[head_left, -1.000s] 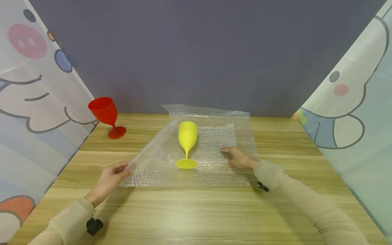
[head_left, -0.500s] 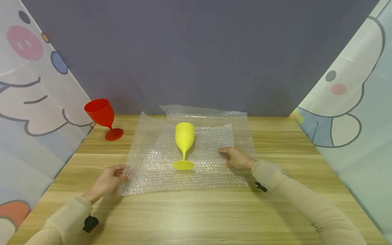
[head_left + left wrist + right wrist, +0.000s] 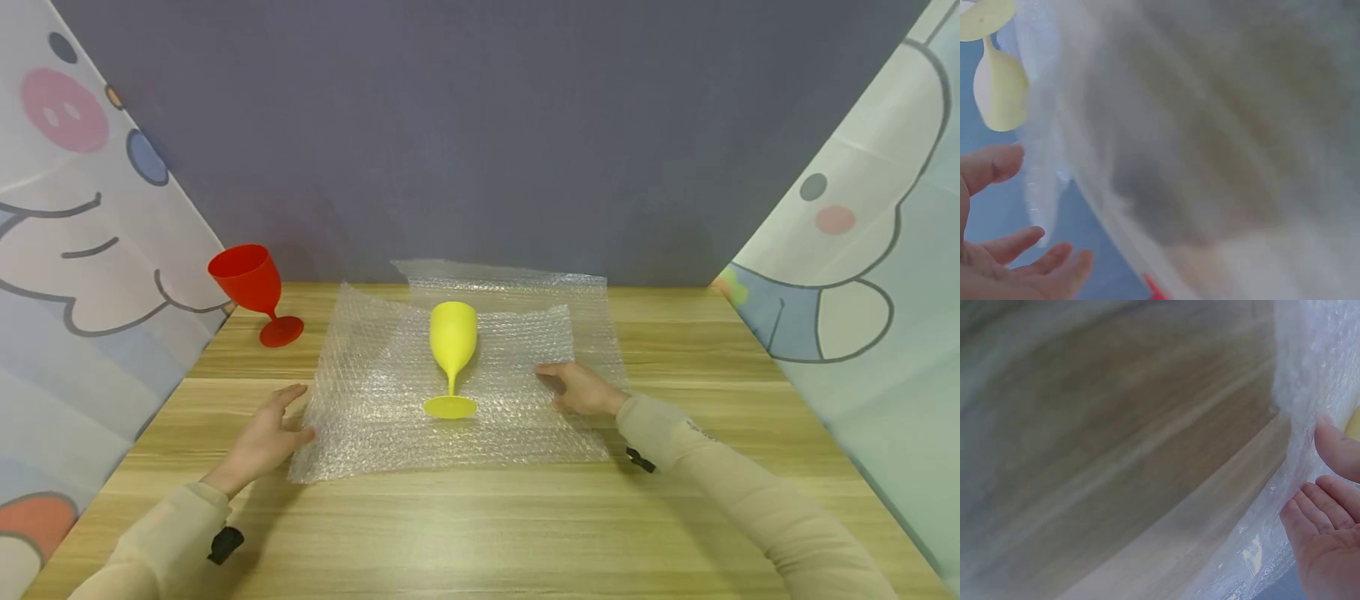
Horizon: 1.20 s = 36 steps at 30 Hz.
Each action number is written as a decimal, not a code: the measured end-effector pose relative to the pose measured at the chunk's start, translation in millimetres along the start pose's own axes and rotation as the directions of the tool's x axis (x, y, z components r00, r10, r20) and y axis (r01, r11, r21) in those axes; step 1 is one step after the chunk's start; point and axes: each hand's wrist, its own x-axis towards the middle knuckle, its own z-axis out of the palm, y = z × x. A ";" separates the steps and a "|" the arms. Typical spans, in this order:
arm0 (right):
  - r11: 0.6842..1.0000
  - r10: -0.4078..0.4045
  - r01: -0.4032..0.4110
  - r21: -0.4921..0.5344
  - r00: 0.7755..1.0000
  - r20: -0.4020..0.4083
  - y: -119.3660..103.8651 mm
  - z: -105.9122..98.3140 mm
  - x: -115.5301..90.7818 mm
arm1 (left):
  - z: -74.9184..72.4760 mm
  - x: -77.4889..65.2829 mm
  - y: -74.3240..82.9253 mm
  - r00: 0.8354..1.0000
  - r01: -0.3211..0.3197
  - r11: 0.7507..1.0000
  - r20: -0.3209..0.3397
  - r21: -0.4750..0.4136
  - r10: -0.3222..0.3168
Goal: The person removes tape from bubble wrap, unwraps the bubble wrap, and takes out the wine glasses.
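A yellow plastic goblet (image 3: 453, 333) lies on its side on a sheet of bubble wrap (image 3: 367, 408), foot toward me. My left hand (image 3: 258, 437) hovers at the sheet's left edge, fingers and thumb spread apart and holding nothing. The left wrist view shows this hand (image 3: 1007, 265) with the goblet (image 3: 1007, 87) beyond its fingertips. On the right part of the wrap rests my right hand (image 3: 585, 390), its fingers stretched toward the goblet. In the right wrist view, the straight fingers of that hand (image 3: 1332, 550) lie against the wrap (image 3: 1250, 553).
A red goblet (image 3: 251, 279) stands upright at the back left of the wooden table (image 3: 465, 533). More bubble wrap (image 3: 517, 287) extends behind, close to the grey back panel (image 3: 480, 142). Cartoon-printed side panels (image 3: 847, 217) flank the table.
My left hand pulled the wrap's left side outward and down, spreading it flat left of the yellow goblet, then let go and opened its fingers. The right hand has stayed in place.
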 end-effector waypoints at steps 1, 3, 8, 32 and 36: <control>1.000 -0.001 0.001 0.000 1.000 0.001 -0.3 0.0 0.1 | -1.1 0.6 2.9 0.999 -0.021 0.999 -0.027 0.037 0.022; 1.000 0.005 -0.005 0.003 1.000 0.004 -1.2 -0.4 -0.4 | -3.8 1.7 10.0 0.997 -0.050 0.995 -0.062 0.085 0.055; 1.000 0.010 -0.010 0.003 1.000 0.007 -2.4 -0.2 -0.6 | -13.0 8.7 34.1 0.994 -0.084 0.990 -0.055 0.114 0.091; 1.000 0.014 -0.015 0.008 1.000 0.011 -0.1 1.0 1.9 | 38.9 131.3 127.6 0.935 0.208 0.975 0.309 -0.075 -0.176; 1.000 0.025 -0.025 0.014 1.000 0.006 -0.9 1.9 1.6 | 46.7 139.9 136.4 0.892 0.305 0.949 0.372 -0.073 -0.258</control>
